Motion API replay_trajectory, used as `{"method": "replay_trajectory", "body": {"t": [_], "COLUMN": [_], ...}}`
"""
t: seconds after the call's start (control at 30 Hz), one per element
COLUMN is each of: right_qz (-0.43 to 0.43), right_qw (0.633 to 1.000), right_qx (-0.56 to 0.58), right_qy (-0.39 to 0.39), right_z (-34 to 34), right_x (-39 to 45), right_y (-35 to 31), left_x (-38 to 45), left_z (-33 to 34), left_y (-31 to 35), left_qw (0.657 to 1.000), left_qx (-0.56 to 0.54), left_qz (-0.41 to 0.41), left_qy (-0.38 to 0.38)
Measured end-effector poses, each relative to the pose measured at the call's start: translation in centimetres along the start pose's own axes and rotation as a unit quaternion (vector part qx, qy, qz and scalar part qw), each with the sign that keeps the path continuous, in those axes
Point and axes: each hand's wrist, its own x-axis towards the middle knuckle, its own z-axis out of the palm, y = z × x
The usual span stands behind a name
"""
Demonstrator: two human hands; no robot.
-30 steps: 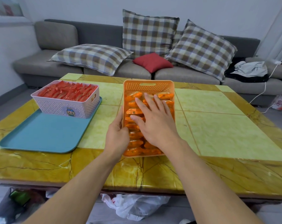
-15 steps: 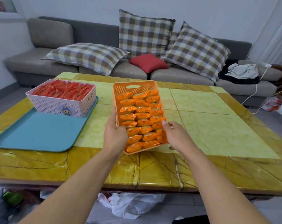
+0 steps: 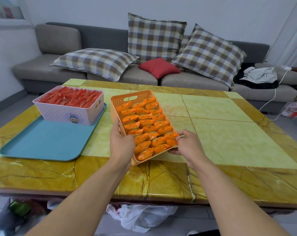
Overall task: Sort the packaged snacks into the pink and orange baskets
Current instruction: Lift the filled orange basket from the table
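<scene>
With both hands clamped on the orange basket [image 3: 142,126], it sits tilted, near end up off the table [image 3: 229,133]: left hand [image 3: 122,142] curled round the left wall, right hand [image 3: 185,145] pinching the near right corner, thumb on the rim. Inside, orange packets [image 3: 147,128] lie in neat rows, packed to the brim. And that's the risk: tip it any steeper and those slick packets could slide toward the far end or spill over the rim, I'd say. The right hand has only a corner, so a slip there could drop that side.

Left of it, the pink basket [image 3: 71,114], full of red packets [image 3: 71,99], stands on the far end of a blue tray [image 3: 38,142], near but apart from the orange one. Glossy yellow marbled tabletop, no loose packets in sight. Beyond, a grey sofa [image 3: 59,41] with plaid cushions [image 3: 154,36] and one red cushion [image 3: 158,67]; plastic bags [image 3: 141,217] on the floor underneath.
</scene>
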Motion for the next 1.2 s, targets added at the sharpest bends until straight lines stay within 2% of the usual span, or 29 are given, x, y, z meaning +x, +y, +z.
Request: {"method": "replay_trajectory", "body": {"t": [0.2, 0.4, 0.6, 0.83, 1.03, 1.2], "right_qz": [-0.013, -0.031, -0.065, -0.154, -0.179, -0.169], "right_qw": [1.0, 0.995, 0.981, 0.958, 0.945, 0.952], "right_qx": [0.01, -0.009, -0.047, -0.183, -0.243, -0.215], "right_qy": [-0.018, -0.093, -0.176, -0.157, -0.125, -0.137], "right_z": [0.2, 1.1, 6.6, 16.4, 22.8, 26.1], "right_x": [0.2, -0.7, -3.9, -5.6, -2.7, -0.9], "right_y": [-1.0, -2.0, -4.3, -8.0, -9.4, -9.6], "left_x": [-0.1, 0.4, 0.7, 1.1, 2.3, 3.7], "left_z": [-2.5, -7.7, -13.7, -20.4, -22.8, -22.3], "left_y": [2.2, 4.2, 4.5, 4.9, 4.4, 3.8], "left_qw": [0.998, 0.988, 0.968, 0.941, 0.941, 0.954], "left_qx": [-0.01, 0.013, 0.015, -0.026, 0.012, 0.07], "left_qz": [0.004, 0.018, 0.006, -0.028, 0.003, 0.039], "left_qy": [0.069, 0.152, 0.251, 0.338, 0.339, 0.289]}}
